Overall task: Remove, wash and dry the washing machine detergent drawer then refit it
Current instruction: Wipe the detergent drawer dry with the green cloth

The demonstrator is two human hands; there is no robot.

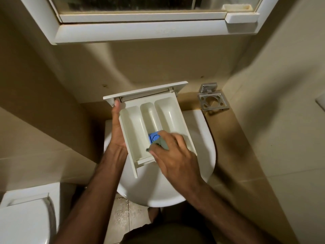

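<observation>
The white detergent drawer point(139, 124) with three compartments is held above a white basin point(202, 138), its front panel pointing away from me. My left hand point(117, 131) grips the drawer's left side, thumb up near the front panel. My right hand point(174, 152) presses a grey-green cloth or sponge point(161, 144) into the near end of the drawer, partly covering a blue insert point(153, 138) in the middle compartment. The basin's tap is hidden behind the drawer.
A metal holder point(213, 102) is fixed to the wall at the back right of the basin. A white-framed window point(140, 23) sits above. A white toilet cistern and lid point(26, 213) stand at the lower left. Beige tiled walls close in on both sides.
</observation>
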